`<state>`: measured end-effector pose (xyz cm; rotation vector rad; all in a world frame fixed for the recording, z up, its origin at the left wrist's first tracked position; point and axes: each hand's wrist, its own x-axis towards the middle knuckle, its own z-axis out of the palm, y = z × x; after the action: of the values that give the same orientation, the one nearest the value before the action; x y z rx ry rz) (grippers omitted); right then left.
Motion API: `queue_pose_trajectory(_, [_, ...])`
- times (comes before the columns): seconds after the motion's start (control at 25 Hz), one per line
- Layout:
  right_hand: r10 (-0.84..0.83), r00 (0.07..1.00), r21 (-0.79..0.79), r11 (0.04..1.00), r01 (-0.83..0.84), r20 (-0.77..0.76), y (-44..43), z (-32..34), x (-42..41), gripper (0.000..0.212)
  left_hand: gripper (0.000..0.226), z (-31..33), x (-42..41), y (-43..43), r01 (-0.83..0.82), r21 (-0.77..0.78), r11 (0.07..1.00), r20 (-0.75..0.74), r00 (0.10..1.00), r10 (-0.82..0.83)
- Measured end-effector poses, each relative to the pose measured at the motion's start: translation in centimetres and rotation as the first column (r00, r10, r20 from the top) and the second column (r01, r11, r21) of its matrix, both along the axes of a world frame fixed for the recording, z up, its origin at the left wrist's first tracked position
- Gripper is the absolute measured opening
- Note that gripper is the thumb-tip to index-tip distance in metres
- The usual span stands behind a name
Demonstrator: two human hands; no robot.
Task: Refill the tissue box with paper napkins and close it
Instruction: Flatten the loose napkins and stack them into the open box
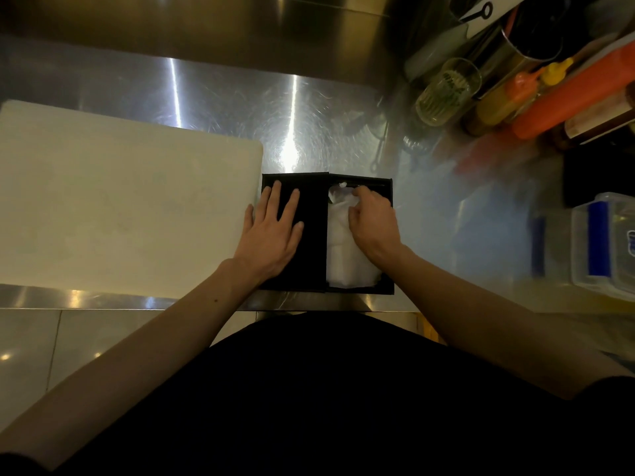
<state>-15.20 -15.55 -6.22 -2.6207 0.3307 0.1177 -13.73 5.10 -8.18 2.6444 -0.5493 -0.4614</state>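
Tissue box (357,289): black, square-edged, matte, lying open at the near edge of the steel worktop (213,94), just right of the white cutting board (120,201).
Lid (311,235): flat black panel folded out on the box's left side.
Left hand (271,231): fingers spread, palm flat on the lid, pinning it down.
Right hand (372,218): fingers curled, pressing on the napkins at the box's far end.
Paper napkins (347,266): white, soft, crumpled, filling the box's right half.
Doing it well: I'd tuck the corners below the rim, flatten evenly, then swing the lid over.
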Motion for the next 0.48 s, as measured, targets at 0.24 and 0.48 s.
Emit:
queue_pose_trajectory(0.24, [0.024, 0.989, -0.145, 0.988, -0.045, -0.144, -0.8, 0.7, 0.8, 0.024, 0.059, -0.1, -0.1, -0.1, 0.000, -0.011, 1.000, -0.002, 1.000, 0.000])
queue_pose_trajectory(0.48, [-0.032, 0.982, -0.231, 0.973, -0.013, -0.188, -0.1, 0.8, 1.1, 0.031, 0.059, -0.1, -0.1, -0.2, -0.003, -0.023, 1.000, 0.001, 1.000, 0.003])
